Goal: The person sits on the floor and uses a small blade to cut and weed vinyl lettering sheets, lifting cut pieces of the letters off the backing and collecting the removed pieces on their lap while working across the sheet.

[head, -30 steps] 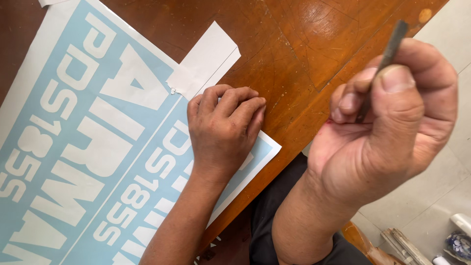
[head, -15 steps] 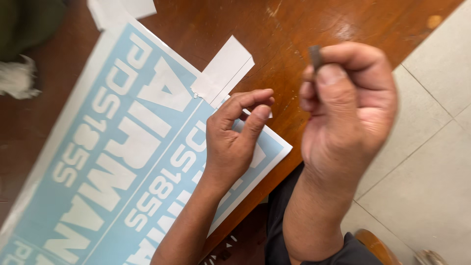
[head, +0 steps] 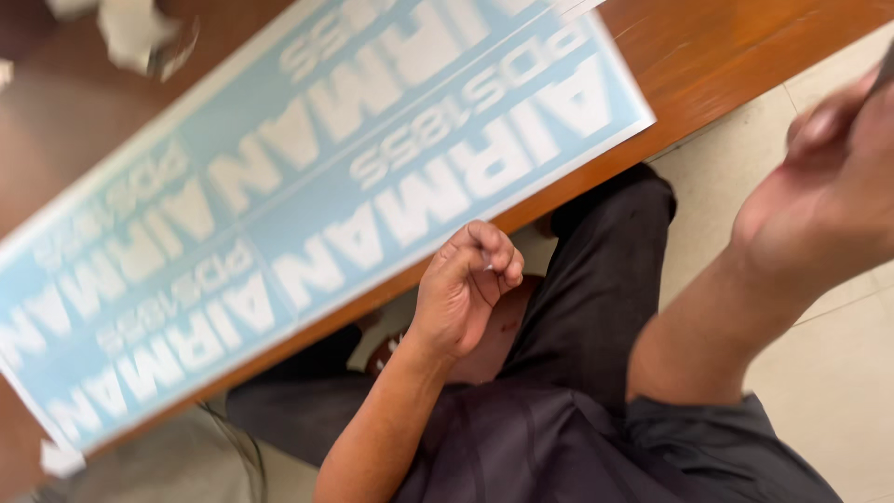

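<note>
Head view, blurred by motion. Nearest: left hand (head: 466,284) curled shut over the lap, fingertips (head: 507,270) pressed to the thumb. A pale fleck may sit in the pinch, but I cannot confirm it. It hangs just off the table's near edge and touches nothing there. Right hand (head: 833,177) is raised at the frame's right side, well apart from the left and heavily smeared. The fingers look bunched and a dark sliver shows at the very edge. I cannot tell whether it grips anything. Under both hands: dark trousers (head: 605,270), then pale floor (head: 838,373). Next out: the sheet (head: 307,177), light blue with rows of white letters, lying flat on the brown table (head: 745,47), its long side running along the near edge. Neither hand touches it. One small white scrap (head: 60,458) lies by its left corner. Farthest: crumpled scraps (head: 140,37) at the back left of the table. My judgement on doing this well: with both hands off it, the sheet is unsecured at the edge, so the left palm should press flat beside the letter being worked before any lifting. Anything peeled should come away low and slow, folded back along the surface, so thin strokes stay down. Any waste in the pinch belongs with the back scraps, well off the blue face.
</note>
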The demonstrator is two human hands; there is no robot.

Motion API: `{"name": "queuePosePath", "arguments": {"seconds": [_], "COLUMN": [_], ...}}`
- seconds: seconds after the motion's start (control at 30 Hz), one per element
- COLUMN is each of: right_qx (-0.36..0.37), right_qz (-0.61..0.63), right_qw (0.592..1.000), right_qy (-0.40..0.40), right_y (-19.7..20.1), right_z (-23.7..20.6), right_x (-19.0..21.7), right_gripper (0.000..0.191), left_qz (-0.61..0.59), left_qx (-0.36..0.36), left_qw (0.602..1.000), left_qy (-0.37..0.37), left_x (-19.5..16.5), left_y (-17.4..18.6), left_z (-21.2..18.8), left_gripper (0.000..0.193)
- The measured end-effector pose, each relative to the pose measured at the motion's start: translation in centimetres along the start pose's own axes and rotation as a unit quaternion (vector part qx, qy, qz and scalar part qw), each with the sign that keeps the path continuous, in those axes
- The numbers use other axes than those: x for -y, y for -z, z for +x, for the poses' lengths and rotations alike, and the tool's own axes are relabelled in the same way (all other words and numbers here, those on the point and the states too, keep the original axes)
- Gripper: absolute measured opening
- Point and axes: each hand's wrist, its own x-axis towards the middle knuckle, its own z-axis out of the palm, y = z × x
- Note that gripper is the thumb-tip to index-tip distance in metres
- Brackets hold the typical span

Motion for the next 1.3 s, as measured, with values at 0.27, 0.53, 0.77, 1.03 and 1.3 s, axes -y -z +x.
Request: {"name": "queuePosePath", "arguments": {"seconds": [0.27,0.53,0.77,1.03,1.3], "right_qx": [0.111,0.158,0.167,0.203,0.204], "right_qz": [-0.28,-0.302,-0.276,-0.35,-0.373], "right_qw": [0.953,0.94,0.946,0.913,0.903], "right_qy": [0.022,-0.01,-0.026,0.049,0.069], "right_y": [1.9,6.0,4.0,2.8,2.9], "right_z": [-16.9,-20.6,-20.3,-20.3,-19.6], "right_x": [0.1,-3.3,-4.5,-4.4,-3.9], "right_gripper": [0.005,0.01,0.009,0.01,0.01], "left_qz": [-0.015,0.091,0.105,0.058,0.093], "left_qx": [-0.127,-0.205,-0.195,-0.115,-0.125], "left_qw": [0.991,0.974,0.975,0.992,0.988], "left_qy": [-0.025,-0.028,-0.024,-0.011,0.013], "left_x": [0.8,5.6,5.8,5.4,7.7], "left_y": [5.5,12.9,12.2,10.6,11.1], "left_z": [-10.9,-13.8,-15.3,-14.6,-12.9], "left_gripper": [0.034,0.028,0.033,0.032,0.03]}}
